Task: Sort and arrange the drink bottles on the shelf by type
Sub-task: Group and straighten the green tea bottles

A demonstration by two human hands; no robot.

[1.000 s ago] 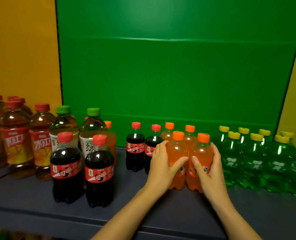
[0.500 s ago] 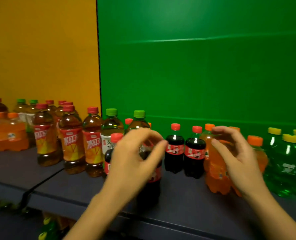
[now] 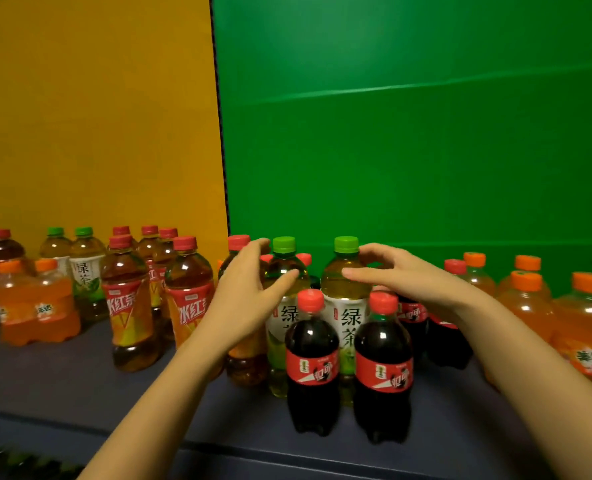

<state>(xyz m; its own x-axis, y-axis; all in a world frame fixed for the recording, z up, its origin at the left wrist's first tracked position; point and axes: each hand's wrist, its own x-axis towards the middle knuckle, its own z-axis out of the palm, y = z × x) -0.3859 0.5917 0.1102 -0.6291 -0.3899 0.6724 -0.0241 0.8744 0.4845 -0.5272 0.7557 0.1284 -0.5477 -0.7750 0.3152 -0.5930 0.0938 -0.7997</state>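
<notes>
left hand (image 3: 253, 289): fingers spread, reaching at left green-capped clear plastic green tea bottle (image 3: 282, 271) | right hand (image 3: 401, 275): open at right green-capped tea bottle (image 3: 344, 271) | both bottles upright on dark shelf (image 3: 80, 375), behind two cola bottles (image 3: 348, 365)

I have one view only, from the camera on my head, so no second view shares anything with it. It faces forward and slightly down, straight at the shelf (image 3: 80, 382) from close in front, with my two forearms entering from the bottom edge. The wide lens bends the shelf edge and stretches the bottles at the sides. Straight ahead, the seam between the yellow back panel (image 3: 93, 116) and the green back panel (image 3: 408, 150) sits left of centre. The nearest cola bottles (image 3: 311, 362) stand just below my hands.
</notes>
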